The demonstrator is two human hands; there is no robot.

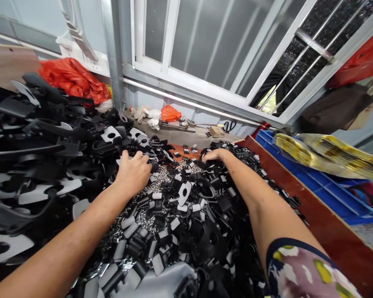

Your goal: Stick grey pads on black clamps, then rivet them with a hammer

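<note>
My left hand (133,171) is curled over the pile of black-and-grey plastic parts (176,223). Its knuckles show, while the fingertips and whatever is under them are hidden. A dark piece lies against its right side. Farther right, my right hand (213,155) reaches down to the pile's far side, fingers bent together at a black plastic part (206,162). Between the hands lie many small shiny metal pieces (164,176) and small black-and-grey clips. A light grey plate with a hole (184,193) rests on top of the heap.
Larger black parts with grey plates (43,124) are heaped high on the left. A red-brown board (276,178) edges the right side, with a blue crate (316,190) beyond. On the back ledge are an orange bag (170,113), a wooden block (216,131) and black-handled scissors (229,126).
</note>
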